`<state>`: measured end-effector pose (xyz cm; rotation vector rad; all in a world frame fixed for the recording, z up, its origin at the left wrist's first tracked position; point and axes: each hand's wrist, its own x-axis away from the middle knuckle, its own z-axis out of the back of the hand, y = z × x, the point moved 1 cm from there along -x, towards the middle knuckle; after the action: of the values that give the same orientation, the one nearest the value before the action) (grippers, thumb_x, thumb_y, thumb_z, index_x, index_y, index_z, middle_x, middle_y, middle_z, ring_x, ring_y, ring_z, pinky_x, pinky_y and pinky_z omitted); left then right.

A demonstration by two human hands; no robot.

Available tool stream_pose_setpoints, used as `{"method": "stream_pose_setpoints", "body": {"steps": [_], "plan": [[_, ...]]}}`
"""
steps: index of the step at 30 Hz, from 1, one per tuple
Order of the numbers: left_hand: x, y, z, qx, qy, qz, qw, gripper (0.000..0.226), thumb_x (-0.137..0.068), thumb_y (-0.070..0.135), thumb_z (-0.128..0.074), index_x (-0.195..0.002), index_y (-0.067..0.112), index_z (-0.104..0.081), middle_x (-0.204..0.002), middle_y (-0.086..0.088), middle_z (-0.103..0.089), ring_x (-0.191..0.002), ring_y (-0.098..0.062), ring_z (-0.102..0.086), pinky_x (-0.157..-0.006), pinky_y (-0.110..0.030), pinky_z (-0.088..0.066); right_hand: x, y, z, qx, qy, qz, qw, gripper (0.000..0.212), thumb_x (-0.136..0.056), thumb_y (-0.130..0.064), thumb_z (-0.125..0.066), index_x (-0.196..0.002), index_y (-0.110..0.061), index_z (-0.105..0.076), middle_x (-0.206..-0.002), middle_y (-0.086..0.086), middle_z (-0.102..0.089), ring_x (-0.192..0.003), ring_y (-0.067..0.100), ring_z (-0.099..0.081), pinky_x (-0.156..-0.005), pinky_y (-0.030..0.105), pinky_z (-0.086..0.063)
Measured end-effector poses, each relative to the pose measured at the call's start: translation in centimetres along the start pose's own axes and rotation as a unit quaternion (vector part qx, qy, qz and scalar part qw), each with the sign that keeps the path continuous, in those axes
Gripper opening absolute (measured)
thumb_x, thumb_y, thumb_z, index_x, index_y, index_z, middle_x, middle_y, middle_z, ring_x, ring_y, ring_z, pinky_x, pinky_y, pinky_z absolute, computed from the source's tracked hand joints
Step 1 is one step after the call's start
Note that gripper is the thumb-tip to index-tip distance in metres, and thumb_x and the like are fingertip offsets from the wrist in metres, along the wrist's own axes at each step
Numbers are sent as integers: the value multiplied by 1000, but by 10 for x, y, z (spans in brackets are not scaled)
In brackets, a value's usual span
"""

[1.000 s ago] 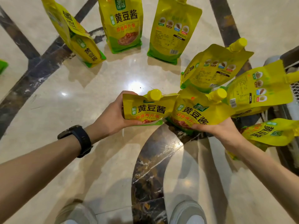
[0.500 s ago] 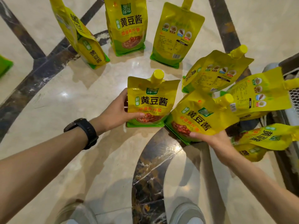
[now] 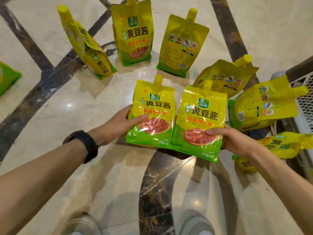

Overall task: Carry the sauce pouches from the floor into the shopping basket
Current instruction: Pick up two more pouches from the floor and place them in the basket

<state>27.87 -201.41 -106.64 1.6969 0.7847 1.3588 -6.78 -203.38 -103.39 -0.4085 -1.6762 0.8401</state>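
Marble floor, two hand-held pouches

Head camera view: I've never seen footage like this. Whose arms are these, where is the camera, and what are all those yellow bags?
There is no machine here. A person wears a camera on the head, and it looks down at their own arms and shoes. The left hand, with a black watch on its wrist, grips one yellow sauce pouch. The right hand grips a second pouch beside it. Both pouches are upright, with their fronts towards the camera. On the marble floor further pouches stand ahead, and tilted pouches lie to the right, beside a white mesh that looks like the shopping basket.
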Motion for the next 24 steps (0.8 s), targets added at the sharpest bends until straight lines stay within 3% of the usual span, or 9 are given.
{"method": "stream_pose_setpoints", "body": {"steps": [2,6,10,16,19,22,24], "plan": [[6,-14,-1,28,11,46,998,66,-75,38,-76,-134,21,-55,-122,-3,-73,-106,-22,-72,-85,-38,-60,-8,13,-9,-18,-22,-60,998,43,-67,-14,-74,-110,-19,-70,-103,5,-78,-84,17,-76,-67,28,-62],[9,-29,0,32,54,90,994,48,-83,22,-78,-126,22,-57,-117,-6,-74,-88,-14,-75,-65,-25,-59,-15,38,-30,-36,26,-72,996,49,-67,-18,-74,-115,-14,-67,-102,5,-78,-85,17,-76,-74,28,-62],[-2,-23,-3,-15,71,105,992,50,-75,37,-84,-115,25,-58,-103,4,-76,-85,-12,-76,-66,-26,-59,-13,54,-41,-78,66,-15,995,59,-70,-22,-80,-126,-16,-63,-117,8,-74,-104,26,-73,-80,32,-61],[-7,-13,-18,61,111,133,983,35,-85,44,-76,-105,20,-60,-86,3,-79,-69,-13,-76,-48,-26,-55,-12,46,-37,-99,46,-33,993,52,-73,-22,-81,-122,-19,-67,-113,9,-75,-97,27,-75,-70,36,-62],[-4,-21,-27,12,161,103,981,49,-82,48,-78,-118,27,-52,-113,5,-71,-86,-12,-75,-67,-31,-60,-14,45,-37,-79,47,-39,995,57,-71,-12,-80,-126,-14,-63,-113,12,-75,-94,28,-75,-67,35,-61],[1,-29,-24,-56,162,44,984,89,-85,46,-75,-155,35,-21,-154,12,-44,-125,-12,-59,-104,-39,-50,-19,45,-44,-136,76,-48,987,46,-79,-32,-73,-122,-17,-66,-111,10,-76,-91,27,-76,-67,37,-62],[3,-29,-23,-66,137,5,988,83,-91,39,-72,-156,40,-20,-152,12,-48,-127,-14,-59,-107,-45,-48,-23,45,-46,-125,110,-50,985,42,-84,-37,-70,-122,-18,-67,-111,11,-76,-93,29,-75,-76,41,-62]]}}
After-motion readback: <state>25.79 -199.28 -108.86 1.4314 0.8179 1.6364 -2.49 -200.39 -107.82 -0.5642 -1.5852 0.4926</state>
